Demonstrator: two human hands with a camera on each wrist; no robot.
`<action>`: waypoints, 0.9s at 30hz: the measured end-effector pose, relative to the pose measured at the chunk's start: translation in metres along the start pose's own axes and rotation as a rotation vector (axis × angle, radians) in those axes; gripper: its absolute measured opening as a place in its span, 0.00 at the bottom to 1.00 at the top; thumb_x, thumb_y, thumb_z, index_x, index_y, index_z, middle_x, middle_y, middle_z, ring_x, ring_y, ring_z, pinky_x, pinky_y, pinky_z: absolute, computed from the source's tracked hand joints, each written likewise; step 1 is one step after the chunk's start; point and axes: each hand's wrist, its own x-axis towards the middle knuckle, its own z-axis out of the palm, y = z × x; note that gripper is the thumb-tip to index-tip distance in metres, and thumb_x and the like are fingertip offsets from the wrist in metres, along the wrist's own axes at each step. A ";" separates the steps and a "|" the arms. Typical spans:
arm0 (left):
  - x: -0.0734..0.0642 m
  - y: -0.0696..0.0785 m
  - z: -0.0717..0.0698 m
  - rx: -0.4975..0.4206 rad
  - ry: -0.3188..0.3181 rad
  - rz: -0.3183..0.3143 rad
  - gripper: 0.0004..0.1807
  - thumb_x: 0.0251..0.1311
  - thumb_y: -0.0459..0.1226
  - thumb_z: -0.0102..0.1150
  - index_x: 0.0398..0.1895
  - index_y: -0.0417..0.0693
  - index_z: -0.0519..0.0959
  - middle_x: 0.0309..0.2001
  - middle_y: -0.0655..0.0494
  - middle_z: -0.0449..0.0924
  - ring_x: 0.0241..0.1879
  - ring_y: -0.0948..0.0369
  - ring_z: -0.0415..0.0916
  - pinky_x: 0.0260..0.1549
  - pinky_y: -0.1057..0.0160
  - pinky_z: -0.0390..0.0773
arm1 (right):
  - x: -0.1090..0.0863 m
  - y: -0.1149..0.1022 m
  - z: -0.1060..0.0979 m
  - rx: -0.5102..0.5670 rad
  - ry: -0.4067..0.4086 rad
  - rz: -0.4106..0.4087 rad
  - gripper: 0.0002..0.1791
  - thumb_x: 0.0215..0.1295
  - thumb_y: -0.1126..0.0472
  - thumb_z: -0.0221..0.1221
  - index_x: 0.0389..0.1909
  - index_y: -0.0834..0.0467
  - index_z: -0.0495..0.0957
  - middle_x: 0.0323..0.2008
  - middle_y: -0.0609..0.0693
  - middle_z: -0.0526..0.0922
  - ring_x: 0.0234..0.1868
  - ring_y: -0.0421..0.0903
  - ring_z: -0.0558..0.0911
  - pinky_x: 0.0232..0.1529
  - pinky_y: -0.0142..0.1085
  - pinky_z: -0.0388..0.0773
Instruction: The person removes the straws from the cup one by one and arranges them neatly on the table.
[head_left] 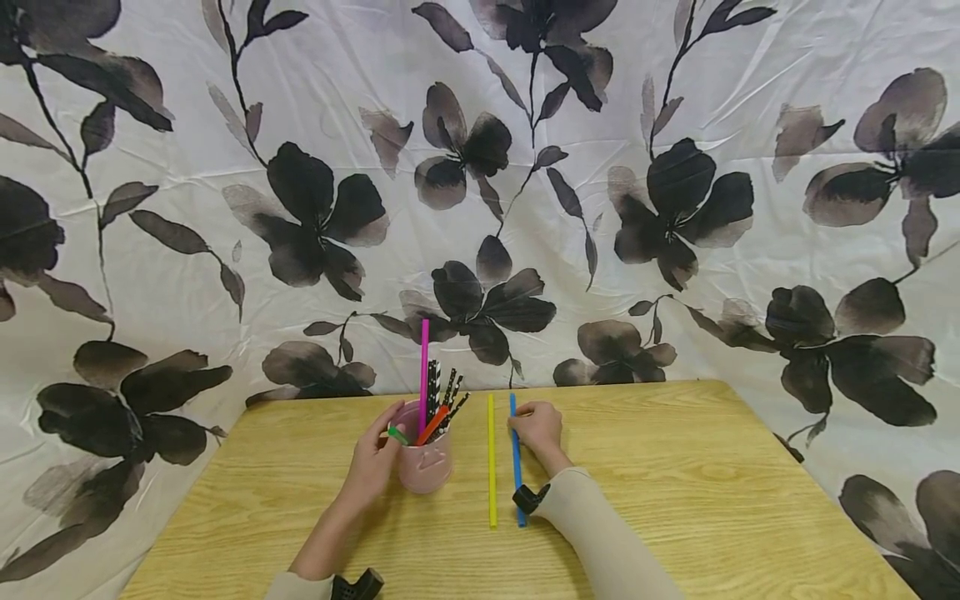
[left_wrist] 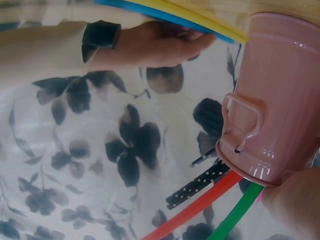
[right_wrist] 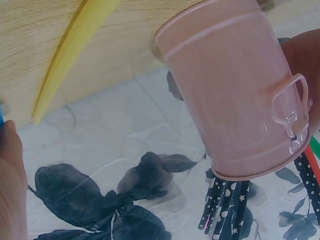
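Note:
A pink metal cup [head_left: 425, 468] with a small side handle [left_wrist: 257, 120] stands on the table, bearing several straws. Among them are a tall magenta straw [head_left: 424, 367], a red straw [left_wrist: 195, 210], a green straw [left_wrist: 237, 212] and several black patterned straws [right_wrist: 230, 210]. My left hand [head_left: 372, 462] grips the cup from its left side, the thumb near the green straw. To the cup's right, a yellow straw [head_left: 492, 467] and a blue straw [head_left: 516, 458] lie side by side, a little apart. At its far part, the blue straw is pinched by my right hand [head_left: 542, 429].
The wooden table [head_left: 675, 483] ends at the back against a hanging white cloth [head_left: 570, 250] with dark flowers. A black wrist device [head_left: 531, 498] on my right arm hangs over the near part of the blue straw.

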 end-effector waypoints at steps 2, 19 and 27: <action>0.000 0.000 0.000 -0.004 -0.001 0.012 0.22 0.64 0.37 0.44 0.61 0.53 0.63 0.55 0.48 0.68 0.42 0.54 0.70 0.36 0.65 0.72 | 0.000 0.001 0.000 -0.007 0.001 0.001 0.08 0.43 0.61 0.64 0.28 0.58 0.83 0.20 0.47 0.79 0.11 0.40 0.74 0.10 0.27 0.68; -0.001 -0.001 0.001 -0.009 0.010 -0.045 0.21 0.63 0.40 0.46 0.60 0.60 0.64 0.54 0.55 0.69 0.38 0.57 0.71 0.34 0.65 0.72 | -0.002 0.000 -0.001 0.035 0.014 0.024 0.07 0.45 0.60 0.64 0.27 0.58 0.82 0.20 0.49 0.79 0.11 0.41 0.75 0.08 0.27 0.67; -0.001 0.006 -0.002 0.023 -0.031 -0.069 0.21 0.64 0.40 0.43 0.61 0.58 0.63 0.55 0.52 0.67 0.45 0.57 0.68 0.40 0.61 0.71 | -0.005 -0.007 -0.009 0.103 0.022 0.007 0.08 0.49 0.59 0.63 0.29 0.58 0.82 0.15 0.49 0.78 0.09 0.45 0.74 0.14 0.34 0.71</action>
